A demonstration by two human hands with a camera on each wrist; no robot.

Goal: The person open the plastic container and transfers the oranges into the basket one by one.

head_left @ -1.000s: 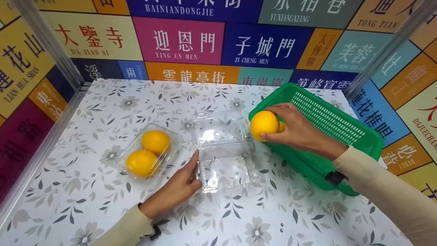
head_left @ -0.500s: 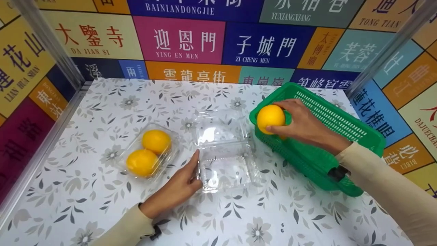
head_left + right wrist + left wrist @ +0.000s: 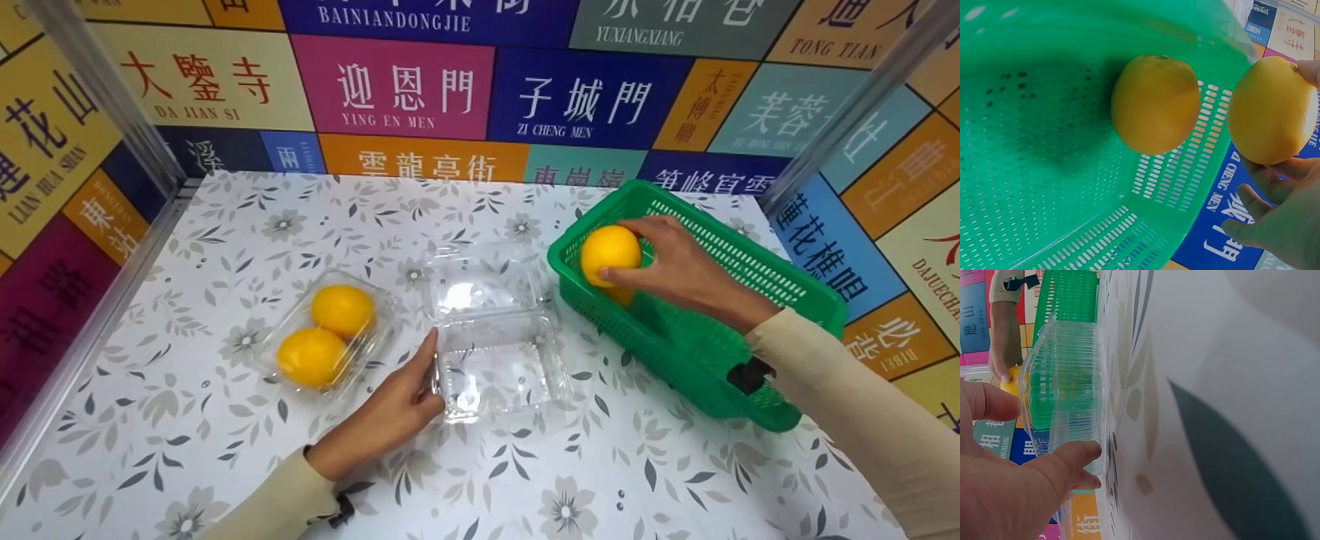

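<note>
My right hand (image 3: 671,266) holds an orange (image 3: 610,253) between thumb and fingers, over the left end of a green plastic basket (image 3: 667,379). A second orange (image 3: 1154,104) lies inside that basket, mostly hidden below the held one in the head view. In the middle of the table stands a clear plastic clamshell box (image 3: 491,375), its lid (image 3: 484,289) folded back flat behind it. My left hand (image 3: 394,409) rests against the box's left side, index finger extended along it; the left wrist view shows the fingertips (image 3: 1092,450) right at the ribbed wall.
Left of the open box sits another clear clamshell box (image 3: 375,330) with two oranges (image 3: 326,334) in it, lid down. A floral-patterned cover (image 3: 300,480) spans the table. Walls with coloured lettered panels (image 3: 405,90) and metal posts (image 3: 112,90) surround it.
My right hand has carried the orange rightward and slightly back, from the basket's left rim to over its inside. The left hand and both boxes have stayed put.
</note>
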